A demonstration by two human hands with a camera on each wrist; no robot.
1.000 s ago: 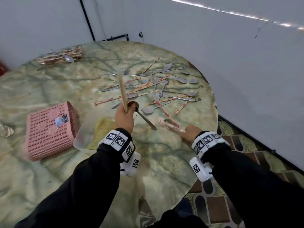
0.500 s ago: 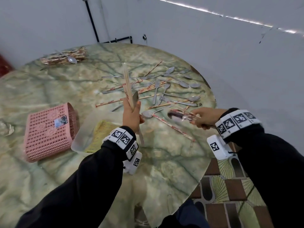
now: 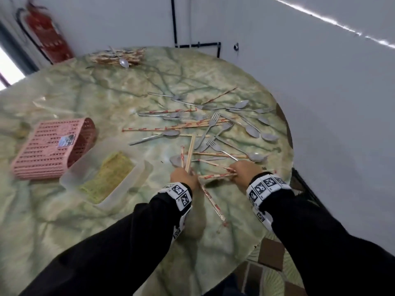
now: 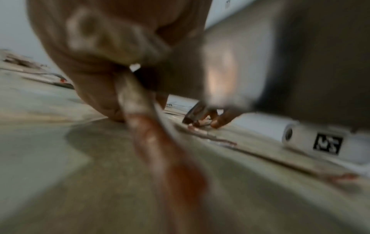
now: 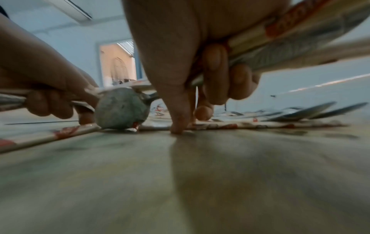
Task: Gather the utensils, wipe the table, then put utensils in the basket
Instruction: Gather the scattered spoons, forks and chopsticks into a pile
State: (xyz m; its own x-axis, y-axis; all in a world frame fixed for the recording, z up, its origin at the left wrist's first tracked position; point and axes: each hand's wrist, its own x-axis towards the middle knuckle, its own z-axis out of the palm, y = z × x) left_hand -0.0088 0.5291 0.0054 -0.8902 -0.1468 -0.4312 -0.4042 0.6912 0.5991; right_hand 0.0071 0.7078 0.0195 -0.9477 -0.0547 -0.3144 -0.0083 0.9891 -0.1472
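My left hand (image 3: 184, 176) grips chopsticks (image 3: 189, 153) plus spoon (image 5: 121, 109); right hand (image 3: 242, 172) clutches wrapped chopsticks (image 3: 215, 175), thumb on table (image 3: 106, 86).

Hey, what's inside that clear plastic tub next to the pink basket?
The clear tub holds a yellow-green cloth lying flat along its bottom. Anything under the cloth is covered, so I cannot tell.

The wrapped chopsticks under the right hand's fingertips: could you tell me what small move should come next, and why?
Probably curl the index finger and thumb to pinch that wrapped chopstick pair up into the right hand. The fingertips already touch the table beside it, the other fingers grip a bundle, and many utensils lie ungathered.
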